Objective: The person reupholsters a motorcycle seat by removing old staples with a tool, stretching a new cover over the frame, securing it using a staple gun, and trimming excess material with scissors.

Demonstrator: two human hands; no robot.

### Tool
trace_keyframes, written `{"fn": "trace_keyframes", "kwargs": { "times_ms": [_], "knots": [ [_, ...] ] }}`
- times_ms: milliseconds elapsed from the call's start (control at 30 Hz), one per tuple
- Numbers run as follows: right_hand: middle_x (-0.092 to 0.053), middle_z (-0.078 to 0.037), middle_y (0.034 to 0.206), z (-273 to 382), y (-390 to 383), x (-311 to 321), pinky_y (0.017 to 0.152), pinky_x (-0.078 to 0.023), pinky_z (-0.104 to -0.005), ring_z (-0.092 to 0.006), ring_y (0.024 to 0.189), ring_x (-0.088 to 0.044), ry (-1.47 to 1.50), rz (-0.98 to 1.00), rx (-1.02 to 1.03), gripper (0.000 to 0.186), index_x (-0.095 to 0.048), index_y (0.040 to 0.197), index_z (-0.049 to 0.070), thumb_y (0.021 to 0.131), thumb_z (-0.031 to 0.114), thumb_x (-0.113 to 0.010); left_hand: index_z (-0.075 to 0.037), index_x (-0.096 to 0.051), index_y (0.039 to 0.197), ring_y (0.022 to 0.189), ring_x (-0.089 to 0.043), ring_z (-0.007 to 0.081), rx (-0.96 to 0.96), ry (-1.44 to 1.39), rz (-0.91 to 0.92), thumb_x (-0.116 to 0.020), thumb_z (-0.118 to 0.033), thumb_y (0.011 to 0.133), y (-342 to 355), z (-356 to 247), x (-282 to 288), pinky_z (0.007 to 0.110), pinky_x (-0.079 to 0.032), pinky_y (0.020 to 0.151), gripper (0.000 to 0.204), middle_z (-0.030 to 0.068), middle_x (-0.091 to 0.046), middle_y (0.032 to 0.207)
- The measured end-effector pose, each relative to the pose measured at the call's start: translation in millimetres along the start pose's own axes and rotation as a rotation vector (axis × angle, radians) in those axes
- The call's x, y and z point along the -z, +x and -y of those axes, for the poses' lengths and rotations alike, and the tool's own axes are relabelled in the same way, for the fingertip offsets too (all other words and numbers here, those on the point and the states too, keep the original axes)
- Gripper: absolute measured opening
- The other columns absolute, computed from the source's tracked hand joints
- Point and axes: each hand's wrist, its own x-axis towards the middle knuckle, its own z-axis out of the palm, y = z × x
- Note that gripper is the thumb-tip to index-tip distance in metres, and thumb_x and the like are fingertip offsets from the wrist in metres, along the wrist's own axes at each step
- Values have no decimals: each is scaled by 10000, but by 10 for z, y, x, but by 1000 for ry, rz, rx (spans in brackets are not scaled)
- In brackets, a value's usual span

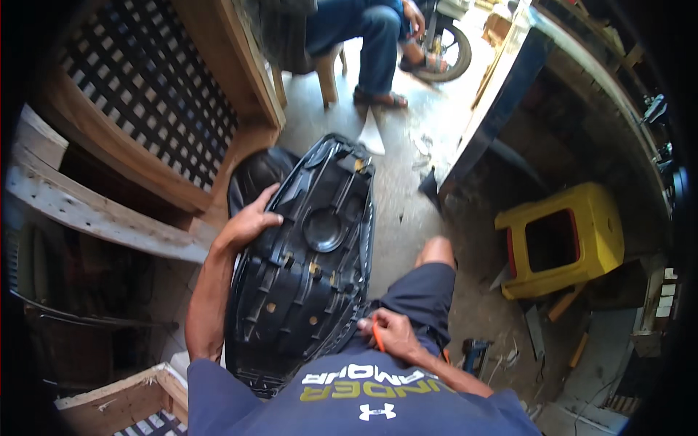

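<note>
An upturned black motorcycle seat [302, 283] leans across my lap, its ribbed plastic base facing me and dark cover material around its rim. My left hand [252, 219] grips the seat's left edge, thumb over the base and fingers toward the cover. Close to my body, my right hand [396, 336] is closed around a tool with an orange handle [377, 331] beside the seat's near right edge. The tool's working end is hidden, so its kind is unclear. Behind the seat's far left side lies another smooth black padded piece [258, 174].
Wooden frames with woven black webbing [156, 94] stand at left. A yellow plastic stool [603, 236] lies on its side at right, near a dark power tool [476, 354] and scraps. Ahead, a seated person in jeans [379, 54] is near a motorcycle wheel [458, 54].
</note>
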Motion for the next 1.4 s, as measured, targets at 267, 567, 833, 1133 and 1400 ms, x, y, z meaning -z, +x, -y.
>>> {"fn": "trace_keyframes", "kwargs": {
  "times_ms": [267,567,833,1133,1400],
  "knots": [
    [-680,-112,778,157,-211,218,646,-539,-262,-146,637,-634,674,202,-448,723,-631,1013,13,1013,698,-400,-14,-255,1611,1435,-400,224,-35,-16,-22,-614,-64,884,-363,-400,-260,296,-295,1175,813,186,-410,1574],
    [-525,-31,581,351,-334,-4,407,-386,-258,-104,430,-476,587,21,-254,685,-631,932,-9,1044,628,-405,-49,-275,1615,1435,-385,203,-91,29,-64,-601,-41,890,-507,-334,-197,302,-291,1178,795,136,-410,1581],
    [-582,8,669,103,-174,366,530,-428,-253,-54,590,-540,115,96,-1,466,-632,883,41,991,493,-654,-56,-334,1601,1448,-384,193,-119,49,3,-674,-168,867,-191,-397,-94,308,-271,1190,817,132,-420,1571],
    [-631,-212,907,-480,-694,1447,693,-515,-508,-436,827,-635,-454,-1544,-142,329,-625,894,13,890,321,-741,-32,-318,1605,1382,-435,294,108,-153,371,-609,0,907,388,66,-43,350,-340,1139,757,134,-422,1568],
    [-736,-235,984,-3359,-2003,1594,864,-559,-483,-410,943,-710,-152,-1148,-838,322,-750,980,25,804,295,-734,-37,-329,1596,1267,-519,259,97,146,517,-633,-9,826,457,-573,-1455,339,-401,1071,828,129,-509,1445]
  ]
}}
